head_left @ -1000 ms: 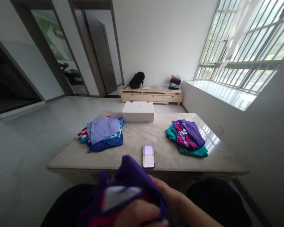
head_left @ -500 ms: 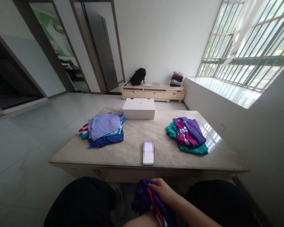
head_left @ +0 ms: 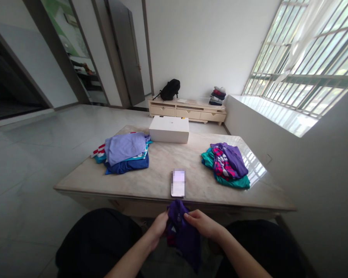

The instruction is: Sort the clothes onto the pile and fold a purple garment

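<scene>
Grip: your left hand [head_left: 159,225] & right hand [head_left: 202,224] both pinch the purple garment [head_left: 183,235] by its top edge, letting it hang below the desk [head_left: 159,175].

Daylight pours through the barred window [head_left: 307,73] on the right, overexposed there and throwing a bright glare patch on the table [head_left: 258,170]. The doorway [head_left: 8,85] at far left sits in deep shadow — edges bow with wide-angle distortion, and focus stays fairly sharp throughout.
</scene>
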`<state>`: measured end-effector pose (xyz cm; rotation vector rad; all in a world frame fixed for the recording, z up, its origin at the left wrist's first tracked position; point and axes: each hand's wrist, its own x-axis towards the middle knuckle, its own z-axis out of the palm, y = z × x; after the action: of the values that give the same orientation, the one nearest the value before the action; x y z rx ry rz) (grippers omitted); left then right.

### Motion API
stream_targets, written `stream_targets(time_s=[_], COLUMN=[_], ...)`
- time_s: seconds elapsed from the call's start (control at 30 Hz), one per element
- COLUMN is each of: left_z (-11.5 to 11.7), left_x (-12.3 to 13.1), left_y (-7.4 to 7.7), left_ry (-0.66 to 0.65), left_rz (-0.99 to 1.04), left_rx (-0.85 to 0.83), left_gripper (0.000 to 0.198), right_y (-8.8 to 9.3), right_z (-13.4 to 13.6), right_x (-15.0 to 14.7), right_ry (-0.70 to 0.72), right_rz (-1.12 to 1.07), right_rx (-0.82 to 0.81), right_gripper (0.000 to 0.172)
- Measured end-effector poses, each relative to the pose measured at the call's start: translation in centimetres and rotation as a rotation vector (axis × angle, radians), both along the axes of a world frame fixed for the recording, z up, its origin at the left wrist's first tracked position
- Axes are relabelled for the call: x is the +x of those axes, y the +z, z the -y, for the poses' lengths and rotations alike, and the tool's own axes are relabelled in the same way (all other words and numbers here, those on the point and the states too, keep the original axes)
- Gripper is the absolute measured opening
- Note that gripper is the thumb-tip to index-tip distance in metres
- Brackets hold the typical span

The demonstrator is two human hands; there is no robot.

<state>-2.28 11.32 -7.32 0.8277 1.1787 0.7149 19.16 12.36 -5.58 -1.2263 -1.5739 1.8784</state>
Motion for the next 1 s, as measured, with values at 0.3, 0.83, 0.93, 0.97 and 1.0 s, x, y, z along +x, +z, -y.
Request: stream_targets(time_s=[0.3,0.83,0.93,0.97,1.0], left_z=[1.2,1.6,1.3,1.2,1.0], left_x=[-2.0,-0.3,-0.2,-0.2,-0.1], left_y=[1.8,0.9,1.1,1.2,1.3], left_ry=[-0.034,-0.307,-0.231,-0.204,-0.178], left_rz=[-0.11,-0.056,-0.109,-0.114,-0.114], left_rx=[0.211,0.201,0.231,0.24,0.247], left_gripper=[0.078,0.061,0.057,0.057,0.058], right_y=[1.6,-2.5,-3.1,-3.4,-3.6], right_z=[0.5,-0.5,-0.2,-0.3,-0.4], right_x=[2.1,1.2,0.3,0.1,0.1], right_ry=[0.167,0.191,0.147,0.123,0.097], right_rz=[-0.006,0.02,-0.035,-0.039,-0.038], right_rx=[0.022,0.159,0.136,0.133,0.131], right_gripper=[0.026,0.032,0.024,0.025,0.028])
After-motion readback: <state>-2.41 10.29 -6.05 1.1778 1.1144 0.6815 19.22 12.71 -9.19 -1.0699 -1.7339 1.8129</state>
